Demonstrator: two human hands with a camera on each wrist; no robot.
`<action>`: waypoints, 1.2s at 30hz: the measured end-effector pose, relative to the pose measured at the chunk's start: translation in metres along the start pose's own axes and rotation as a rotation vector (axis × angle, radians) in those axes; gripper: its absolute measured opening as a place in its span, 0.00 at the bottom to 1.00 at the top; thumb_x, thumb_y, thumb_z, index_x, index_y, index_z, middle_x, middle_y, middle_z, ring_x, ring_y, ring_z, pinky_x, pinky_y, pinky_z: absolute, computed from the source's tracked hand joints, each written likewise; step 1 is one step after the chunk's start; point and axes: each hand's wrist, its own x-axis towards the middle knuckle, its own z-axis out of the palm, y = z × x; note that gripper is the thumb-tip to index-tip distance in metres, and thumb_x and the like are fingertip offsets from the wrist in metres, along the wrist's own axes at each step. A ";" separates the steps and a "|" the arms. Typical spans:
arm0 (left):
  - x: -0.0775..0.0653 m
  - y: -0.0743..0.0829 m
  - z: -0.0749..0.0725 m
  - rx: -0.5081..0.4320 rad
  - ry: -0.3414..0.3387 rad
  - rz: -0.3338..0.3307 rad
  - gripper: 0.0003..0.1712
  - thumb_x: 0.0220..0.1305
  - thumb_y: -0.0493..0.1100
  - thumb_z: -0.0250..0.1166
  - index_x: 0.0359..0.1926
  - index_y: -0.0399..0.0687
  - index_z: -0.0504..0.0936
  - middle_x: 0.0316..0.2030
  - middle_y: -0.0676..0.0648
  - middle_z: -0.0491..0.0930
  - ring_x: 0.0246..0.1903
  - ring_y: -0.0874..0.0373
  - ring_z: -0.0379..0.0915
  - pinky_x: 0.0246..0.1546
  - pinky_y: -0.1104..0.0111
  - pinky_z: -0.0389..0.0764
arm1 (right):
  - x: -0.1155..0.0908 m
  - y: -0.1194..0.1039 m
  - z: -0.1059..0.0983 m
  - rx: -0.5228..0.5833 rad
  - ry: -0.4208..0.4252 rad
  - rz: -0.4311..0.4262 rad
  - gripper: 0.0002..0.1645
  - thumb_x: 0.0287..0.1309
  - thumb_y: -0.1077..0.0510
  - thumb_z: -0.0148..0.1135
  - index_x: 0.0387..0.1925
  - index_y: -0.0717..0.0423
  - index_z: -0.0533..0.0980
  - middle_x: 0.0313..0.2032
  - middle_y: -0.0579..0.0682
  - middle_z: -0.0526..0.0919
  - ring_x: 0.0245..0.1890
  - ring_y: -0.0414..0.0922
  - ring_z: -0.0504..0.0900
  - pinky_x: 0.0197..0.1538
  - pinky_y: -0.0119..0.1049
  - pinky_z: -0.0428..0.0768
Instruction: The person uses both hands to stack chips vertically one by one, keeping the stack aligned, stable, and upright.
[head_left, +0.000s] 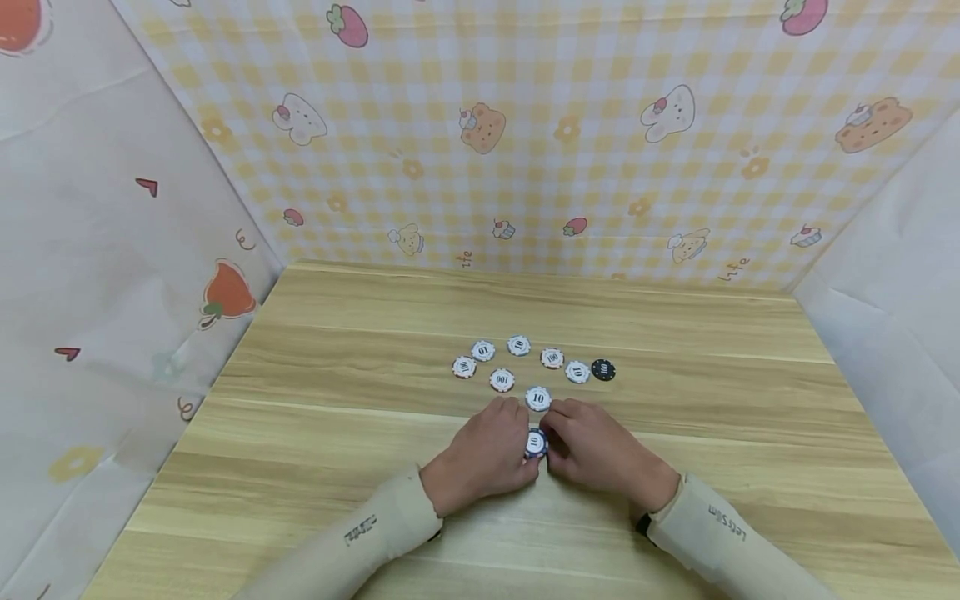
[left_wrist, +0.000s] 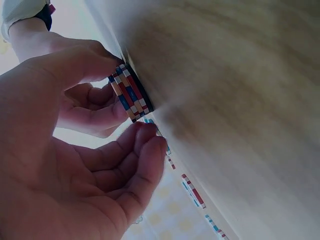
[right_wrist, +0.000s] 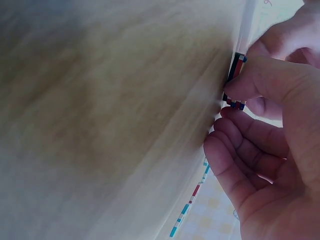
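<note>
A short stack of poker chips (head_left: 536, 443) stands on the table between the two hands, a blue-edged 10 chip on top. Red, blue and orange edge stripes show on the stack (left_wrist: 131, 92) in the left wrist view, with a dark chip at the bottom. My left hand (head_left: 491, 450) holds the stack from the left, thumb at its near side and curled fingers at its far side. From the right, my right hand (head_left: 592, 446) grips it the same way, its thumb against the chips (right_wrist: 240, 67). Just beyond the fingertips lies a white 10 chip (head_left: 537, 398).
Several loose chips lie flat farther back, among them a white 100 chip (head_left: 502, 380), a 10 chip (head_left: 518, 345) and a black 100 chip (head_left: 603, 369) at the right end. A checked cloth (head_left: 525, 183) hangs behind the wooden table (head_left: 337, 492).
</note>
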 end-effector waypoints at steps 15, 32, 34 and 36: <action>-0.005 -0.001 0.000 0.054 -0.054 -0.018 0.21 0.68 0.53 0.72 0.41 0.37 0.85 0.32 0.47 0.76 0.32 0.56 0.68 0.34 0.68 0.73 | -0.004 0.003 -0.007 0.004 -0.008 0.062 0.09 0.60 0.63 0.75 0.42 0.54 0.86 0.39 0.42 0.82 0.37 0.39 0.79 0.44 0.40 0.85; -0.009 0.003 -0.004 0.064 -0.060 -0.030 0.19 0.67 0.50 0.71 0.42 0.35 0.86 0.32 0.46 0.77 0.32 0.56 0.67 0.37 0.66 0.74 | -0.008 0.046 -0.029 -0.053 0.050 0.176 0.11 0.57 0.62 0.77 0.42 0.58 0.86 0.36 0.44 0.81 0.34 0.39 0.77 0.39 0.40 0.83; -0.009 0.002 -0.004 0.070 -0.056 -0.025 0.19 0.67 0.50 0.71 0.42 0.35 0.86 0.31 0.46 0.76 0.31 0.56 0.67 0.36 0.66 0.74 | -0.008 0.051 -0.032 -0.051 0.061 0.190 0.11 0.57 0.62 0.77 0.42 0.59 0.86 0.36 0.44 0.81 0.33 0.39 0.77 0.38 0.39 0.82; -0.009 0.002 -0.004 0.068 -0.055 -0.026 0.19 0.67 0.50 0.70 0.42 0.35 0.86 0.31 0.46 0.76 0.31 0.56 0.66 0.36 0.67 0.73 | -0.007 0.057 -0.034 -0.051 0.072 0.199 0.12 0.56 0.63 0.76 0.43 0.61 0.86 0.36 0.45 0.81 0.32 0.40 0.76 0.37 0.39 0.81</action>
